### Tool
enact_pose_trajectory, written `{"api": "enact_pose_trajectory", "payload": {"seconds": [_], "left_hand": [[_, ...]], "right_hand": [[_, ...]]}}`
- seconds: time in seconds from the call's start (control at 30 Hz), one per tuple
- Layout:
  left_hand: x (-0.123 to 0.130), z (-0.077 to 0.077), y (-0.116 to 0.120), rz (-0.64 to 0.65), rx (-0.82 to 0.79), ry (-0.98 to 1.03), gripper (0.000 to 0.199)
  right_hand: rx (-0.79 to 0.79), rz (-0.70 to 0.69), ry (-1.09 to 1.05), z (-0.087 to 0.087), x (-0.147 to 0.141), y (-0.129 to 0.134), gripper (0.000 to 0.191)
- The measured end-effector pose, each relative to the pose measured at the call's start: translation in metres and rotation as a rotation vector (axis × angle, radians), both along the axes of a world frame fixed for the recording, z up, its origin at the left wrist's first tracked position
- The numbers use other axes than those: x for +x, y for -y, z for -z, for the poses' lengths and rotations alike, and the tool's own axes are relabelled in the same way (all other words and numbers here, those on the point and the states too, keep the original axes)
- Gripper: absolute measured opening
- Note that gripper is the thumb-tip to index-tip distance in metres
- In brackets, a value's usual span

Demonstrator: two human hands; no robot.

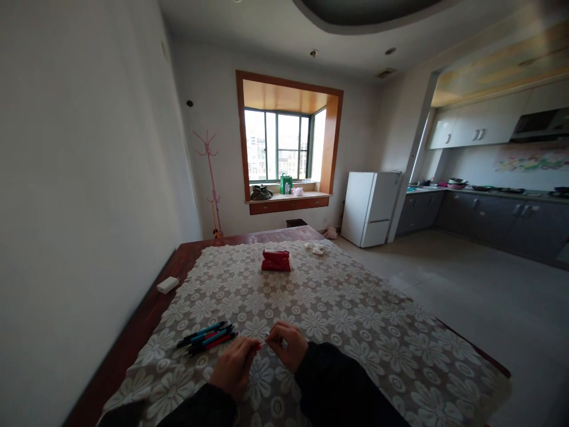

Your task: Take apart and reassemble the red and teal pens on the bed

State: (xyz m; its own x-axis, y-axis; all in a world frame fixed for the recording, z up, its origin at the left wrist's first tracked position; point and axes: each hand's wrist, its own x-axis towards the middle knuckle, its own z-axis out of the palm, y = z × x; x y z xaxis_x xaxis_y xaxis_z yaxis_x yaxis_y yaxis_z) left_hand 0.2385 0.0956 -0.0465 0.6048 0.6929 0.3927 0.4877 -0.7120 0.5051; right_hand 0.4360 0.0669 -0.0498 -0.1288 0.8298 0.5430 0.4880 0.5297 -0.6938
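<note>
My left hand (233,363) is closed around a small red object (256,346), perhaps a pen part, over the flowered tablecloth. Close to its right, my right hand (288,345) pinches a small pale piece (267,335) too small to name. The two hands are slightly apart, with the held pieces facing each other. Beside my left hand, a loose pile of several blue, red and black pens (207,338) lies on the cloth. Farther back on the cloth sits a red pouch (276,261).
The flowered tablecloth (338,320) covers a dark wooden table (128,335). A white box-shaped item (168,284) lies at its left edge. Crumpled white material (315,249) rests at the far right. A wall runs along the left side.
</note>
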Motion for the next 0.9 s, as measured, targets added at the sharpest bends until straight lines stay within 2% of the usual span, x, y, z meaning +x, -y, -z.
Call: {"api": "enact_pose_trajectory", "payload": {"seconds": [0.17,0.37,0.9], "left_hand": [[0.0,0.002,0.001,0.094,0.002,-0.019,0.029],[0.008,0.01,0.006,0.004,0.009,0.124,0.024],[0.008,0.012,0.003,-0.008,-0.038,0.084,0.029]], "right_hand": [[0.052,-0.005,0.067,0.0,-0.002,0.001,0.007],[0.08,-0.005,0.121,0.0,-0.003,0.002,0.007],[0.125,-0.012,0.165,-0.006,-0.008,0.009,0.01]]}}
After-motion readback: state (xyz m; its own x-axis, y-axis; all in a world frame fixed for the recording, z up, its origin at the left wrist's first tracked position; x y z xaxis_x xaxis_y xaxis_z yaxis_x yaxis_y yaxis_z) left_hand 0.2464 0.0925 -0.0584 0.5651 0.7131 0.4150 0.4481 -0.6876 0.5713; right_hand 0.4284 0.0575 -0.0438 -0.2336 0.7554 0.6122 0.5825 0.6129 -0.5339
